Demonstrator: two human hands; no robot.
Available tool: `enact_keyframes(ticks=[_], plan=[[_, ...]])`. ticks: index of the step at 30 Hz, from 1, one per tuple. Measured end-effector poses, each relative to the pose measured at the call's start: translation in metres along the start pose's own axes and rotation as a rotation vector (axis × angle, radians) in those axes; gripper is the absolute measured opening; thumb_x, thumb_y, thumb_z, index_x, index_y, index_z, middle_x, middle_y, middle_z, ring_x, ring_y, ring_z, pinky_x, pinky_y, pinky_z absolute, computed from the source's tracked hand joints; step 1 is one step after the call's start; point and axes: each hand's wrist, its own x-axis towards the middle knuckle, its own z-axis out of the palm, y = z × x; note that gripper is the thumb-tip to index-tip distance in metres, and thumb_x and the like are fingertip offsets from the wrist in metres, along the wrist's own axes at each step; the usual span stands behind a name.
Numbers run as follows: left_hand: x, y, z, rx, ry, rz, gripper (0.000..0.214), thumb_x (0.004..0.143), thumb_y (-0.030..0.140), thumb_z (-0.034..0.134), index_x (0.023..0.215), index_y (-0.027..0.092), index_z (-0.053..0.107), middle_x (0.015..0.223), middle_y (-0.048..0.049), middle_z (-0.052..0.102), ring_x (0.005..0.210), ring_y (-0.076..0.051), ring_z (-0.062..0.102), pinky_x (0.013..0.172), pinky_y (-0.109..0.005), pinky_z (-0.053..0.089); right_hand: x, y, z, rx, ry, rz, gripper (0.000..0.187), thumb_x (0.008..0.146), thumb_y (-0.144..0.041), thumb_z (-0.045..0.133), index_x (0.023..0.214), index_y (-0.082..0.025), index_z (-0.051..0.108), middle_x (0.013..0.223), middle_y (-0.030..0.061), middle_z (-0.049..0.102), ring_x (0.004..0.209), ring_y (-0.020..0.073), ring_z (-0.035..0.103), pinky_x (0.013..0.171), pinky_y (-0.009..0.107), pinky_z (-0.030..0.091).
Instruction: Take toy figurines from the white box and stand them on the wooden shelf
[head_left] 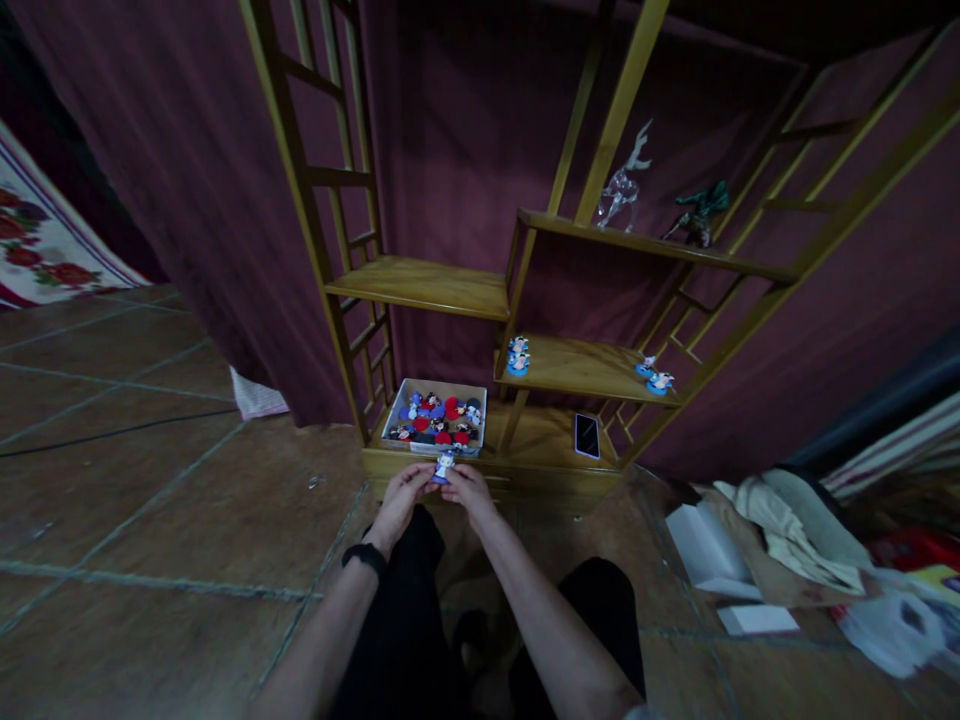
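1. Both arms reach forward and down, and the left forearm [322, 630] and right forearm [540, 610] draw together toward the middle.
2. The left hand [405, 492] turns its palm inward, fingers curled and tips pinched.
3. The right hand [466, 490] mirrors it, fingers curled, its fingertips close against the left's.
4. Both wrists are held nearly straight.

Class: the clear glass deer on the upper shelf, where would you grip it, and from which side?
Probably around the torso of the clear glass deer, from the open front of the wooden shelf: its antlers and legs look thin, and a dark red curtain hangs behind.
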Motion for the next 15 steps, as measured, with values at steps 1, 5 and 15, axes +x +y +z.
enact_keyframes(ticks=[1,5,15], plan=[[0.0,-0.001,0.0,-0.004,0.0,0.009,0.029,0.055,0.029,0.075,0.079,0.013,0.069,0.078,-0.0066,0.067,0.066,-0.014,0.059,0.067,-0.028,0.047,0.0,0.0,0.0,0.0,0.0,-0.002,0.028,0.067,-0.039,0.064,0.083,-0.017,0.06,0.068,0.0006,0.063,0.057,0.0098,0.059,0.062,0.027,0.051],[0.001,-0.004,0.001,-0.003,-0.009,0.022,0.027,0.056,0.029,0.074,0.078,0.014,0.069,0.076,-0.0058,0.067,0.064,-0.013,0.059,0.068,-0.026,0.046,-0.001,0.0,-0.001,0.026,0.026,-0.019,0.027,0.067,-0.037,0.063,0.085,-0.017,0.06,0.068,0.0005,0.063,0.056,0.0097,0.059,0.062,0.027,0.051],[-0.003,-0.005,0.005,0.044,0.006,0.031,0.026,0.056,0.032,0.073,0.073,0.013,0.066,0.071,-0.004,0.065,0.065,-0.013,0.059,0.065,-0.025,0.046,-0.015,-0.005,0.0,0.085,0.058,-0.088,0.032,0.06,-0.04,0.066,0.083,-0.018,0.061,0.078,0.0024,0.065,0.064,0.0135,0.062,0.061,0.026,0.05]])
